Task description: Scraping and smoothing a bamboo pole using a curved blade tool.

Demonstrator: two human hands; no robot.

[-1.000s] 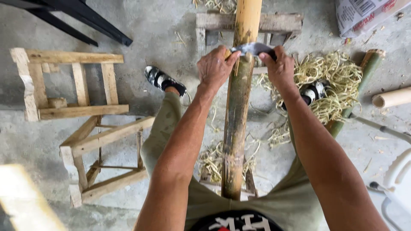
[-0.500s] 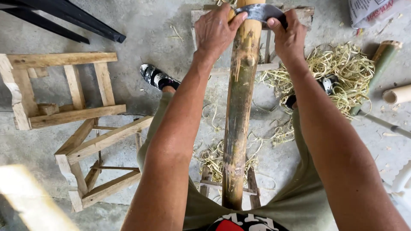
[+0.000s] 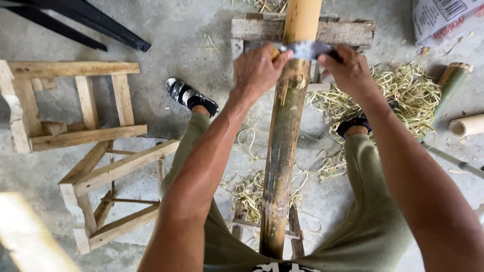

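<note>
Bamboo pole runs lengthwise between the person's knees, propped on a wooden stand at the far end and a low stand near the lap. A curved blade lies across it, the left hand and right hand each with grip closed around a blade end. Scraping the skin looks under way; an even pull along the pole seems called for. Shavings litter the floor beside wooden frames.

Bamboo pole goes pale yellow at the far end, then streaky green-brown where it's scraped nearer. Blade is dull grey metal. Shavings are straw-yellow, floor plain grey concrete, trousers olive, sandals black and white.
</note>
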